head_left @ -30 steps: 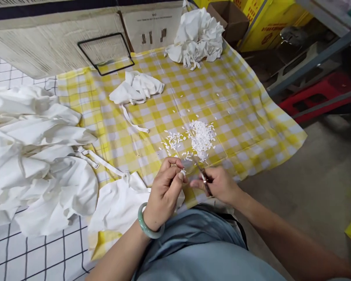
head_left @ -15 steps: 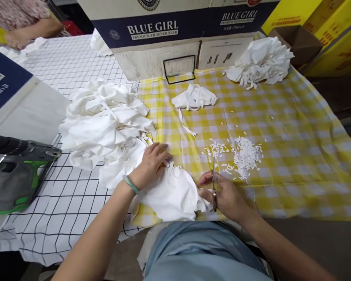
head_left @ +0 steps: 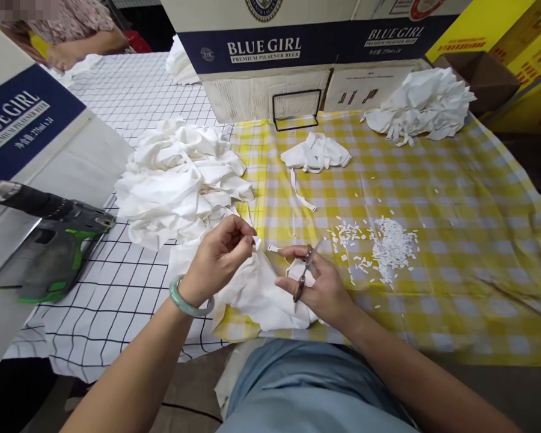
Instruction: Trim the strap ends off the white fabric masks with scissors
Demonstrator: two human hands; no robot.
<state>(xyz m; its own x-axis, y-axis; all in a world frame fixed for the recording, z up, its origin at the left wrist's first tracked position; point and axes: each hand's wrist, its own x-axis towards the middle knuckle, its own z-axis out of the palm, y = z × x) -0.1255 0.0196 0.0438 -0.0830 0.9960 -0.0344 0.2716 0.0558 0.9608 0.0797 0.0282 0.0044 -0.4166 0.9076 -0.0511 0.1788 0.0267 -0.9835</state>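
Note:
My left hand (head_left: 223, 255), a green bangle at its wrist, is closed in a pinch on a small white end of the white cloth piece (head_left: 256, 294) in front of me. The cloth lies on the table's near edge, partly under my hands. My right hand (head_left: 329, 288) has a small pair of scissors (head_left: 303, 273) hooked on its fingers, blades pointing up and away. By its fingertips is a white strap end with a small buckle (head_left: 273, 248); whether the fingers touch it I cannot tell. Left of my hands lies a heap of white cloth pieces (head_left: 175, 174).
Small white clippings (head_left: 392, 246) lie right of my hands. Beyond are one white strapped piece (head_left: 318, 151), a wire stand (head_left: 296, 126) and another white pile (head_left: 426, 105). A power drill (head_left: 67, 240) stands at left by a carton (head_left: 94, 144). Another person's arm (head_left: 85, 48) shows far left.
My left hand has risen from lying on the cloth and now pinches a small end. My right hand has moved left with the scissors, which have tilted. The view has shifted left.

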